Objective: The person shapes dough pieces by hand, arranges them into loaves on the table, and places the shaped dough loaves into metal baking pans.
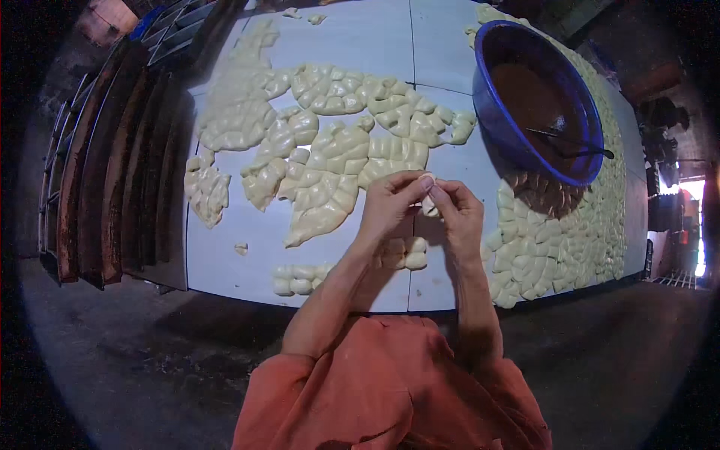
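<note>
My left hand [397, 195] and my right hand [457, 210] meet over the white table, both pinching a small pale piece of dough [429, 205] between thumbs and fingers. Irregular sheets of pale, glossy, segmented dough pieces [322, 202] lie beyond and left of my hands. A short row of joined pieces [405, 255] lies nearer the front edge, partly behind my left forearm. A large blue tub [487, 97] with brown liquid and a dark utensil [585, 150] stands at the right, on or beside a dense mass of similar pieces [555, 247].
The white table [352, 30] spans the middle, its front edge close to my body. Brown-stained trays or racks [120, 172] stand along its left side. The dark floor [150, 345] shows below, and cluttered objects [667, 202] stand by a bright opening at the far right.
</note>
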`<state>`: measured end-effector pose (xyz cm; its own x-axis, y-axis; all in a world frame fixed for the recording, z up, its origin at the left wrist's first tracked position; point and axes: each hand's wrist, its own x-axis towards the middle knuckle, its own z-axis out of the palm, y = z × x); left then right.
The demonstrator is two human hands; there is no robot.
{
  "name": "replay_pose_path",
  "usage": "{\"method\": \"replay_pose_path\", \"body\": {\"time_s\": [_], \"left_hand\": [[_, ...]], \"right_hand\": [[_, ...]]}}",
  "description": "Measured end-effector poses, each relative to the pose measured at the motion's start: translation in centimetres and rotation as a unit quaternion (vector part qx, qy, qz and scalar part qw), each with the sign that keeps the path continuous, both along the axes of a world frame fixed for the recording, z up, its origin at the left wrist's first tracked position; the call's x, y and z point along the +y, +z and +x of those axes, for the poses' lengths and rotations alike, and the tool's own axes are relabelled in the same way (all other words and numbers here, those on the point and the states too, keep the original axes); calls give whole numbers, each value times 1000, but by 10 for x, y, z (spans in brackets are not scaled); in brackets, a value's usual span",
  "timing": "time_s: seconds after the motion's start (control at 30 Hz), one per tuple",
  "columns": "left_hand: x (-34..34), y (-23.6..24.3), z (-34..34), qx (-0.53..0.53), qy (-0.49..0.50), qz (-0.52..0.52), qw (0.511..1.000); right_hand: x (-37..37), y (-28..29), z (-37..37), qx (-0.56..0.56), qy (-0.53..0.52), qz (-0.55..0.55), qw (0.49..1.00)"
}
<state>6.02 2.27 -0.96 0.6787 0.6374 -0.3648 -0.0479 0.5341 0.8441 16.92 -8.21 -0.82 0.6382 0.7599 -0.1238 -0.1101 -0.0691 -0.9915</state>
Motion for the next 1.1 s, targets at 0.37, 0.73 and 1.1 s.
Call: {"method": "replay_pose_path", "body": {"time_s": [0.37,0.73,1.1], "left_hand": [[3,22,-19,-29,-68,25,997],[-25,5,-21,-24,-47,274,960],[-45,4,-43,126,-158,273,941]], "right_hand": [[-8,-3,3,-261,41,176,948],[-9,-20,-7,-375,-95,60,920],[-96,1,-1,-284,103,-31,953]]}}
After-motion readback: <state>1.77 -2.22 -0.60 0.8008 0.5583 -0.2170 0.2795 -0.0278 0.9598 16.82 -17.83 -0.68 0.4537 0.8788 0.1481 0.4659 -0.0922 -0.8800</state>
